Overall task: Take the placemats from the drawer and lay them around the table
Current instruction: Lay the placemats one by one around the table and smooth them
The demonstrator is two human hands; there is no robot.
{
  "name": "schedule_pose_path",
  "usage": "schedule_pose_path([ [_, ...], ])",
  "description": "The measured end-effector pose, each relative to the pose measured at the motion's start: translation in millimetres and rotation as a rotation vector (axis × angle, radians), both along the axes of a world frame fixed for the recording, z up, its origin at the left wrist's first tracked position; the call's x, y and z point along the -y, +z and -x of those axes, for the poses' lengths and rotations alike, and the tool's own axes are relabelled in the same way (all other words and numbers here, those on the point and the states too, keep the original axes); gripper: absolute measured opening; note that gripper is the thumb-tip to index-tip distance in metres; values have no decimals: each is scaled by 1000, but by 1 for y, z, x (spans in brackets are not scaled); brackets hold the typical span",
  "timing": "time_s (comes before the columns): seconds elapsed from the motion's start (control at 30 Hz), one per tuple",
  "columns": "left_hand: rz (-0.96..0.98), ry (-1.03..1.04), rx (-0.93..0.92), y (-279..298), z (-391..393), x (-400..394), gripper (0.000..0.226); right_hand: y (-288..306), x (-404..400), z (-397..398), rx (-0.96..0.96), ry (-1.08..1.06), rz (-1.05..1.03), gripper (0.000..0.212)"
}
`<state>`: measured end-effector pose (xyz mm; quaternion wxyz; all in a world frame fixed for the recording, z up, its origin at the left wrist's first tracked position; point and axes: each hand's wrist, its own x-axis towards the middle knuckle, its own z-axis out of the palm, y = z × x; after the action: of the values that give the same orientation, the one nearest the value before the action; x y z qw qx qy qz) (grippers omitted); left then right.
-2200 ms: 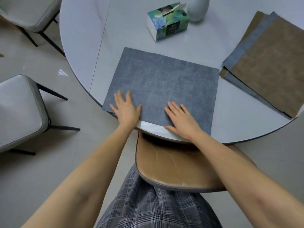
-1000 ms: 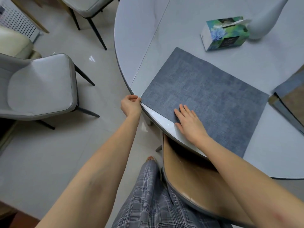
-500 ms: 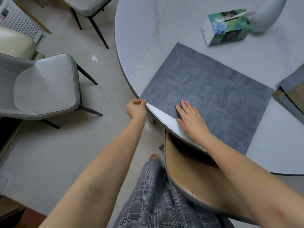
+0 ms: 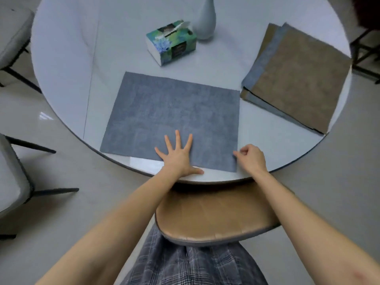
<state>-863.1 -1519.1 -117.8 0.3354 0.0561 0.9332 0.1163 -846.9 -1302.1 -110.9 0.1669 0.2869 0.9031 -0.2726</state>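
Observation:
A blue-grey placemat (image 4: 174,114) lies flat on the round white table (image 4: 65,64), its near edge along the table's rim. My left hand (image 4: 178,157) rests on the mat's near edge with fingers spread wide. My right hand (image 4: 249,159) pinches the mat's near right corner between thumb and fingers. A stack of several brown and blue placemats (image 4: 298,79) sits at the table's right side, a brown one on top.
A tissue box (image 4: 171,43) and a pale vase (image 4: 204,19) stand behind the mat. A brown chair seat (image 4: 216,219) is tucked under the table in front of me. Grey chairs (image 4: 10,177) stand on the left, and dark chair legs (image 4: 366,52) at the far right.
My view swung back to the right. My left hand let go of the mat's left corner and now lies flat at the near edge; my right hand moved to pinch the right corner.

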Motion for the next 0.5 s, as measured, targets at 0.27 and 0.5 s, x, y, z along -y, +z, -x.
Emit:
schedule_pose_path([
  [0.27,40,-20,-8,-5,0,0,120,-6,7,-3,118,-169,-37,26],
  [0.5,41,-30,-37,-5,-5,5,115,-3,13,-9,148,-146,-30,28],
])
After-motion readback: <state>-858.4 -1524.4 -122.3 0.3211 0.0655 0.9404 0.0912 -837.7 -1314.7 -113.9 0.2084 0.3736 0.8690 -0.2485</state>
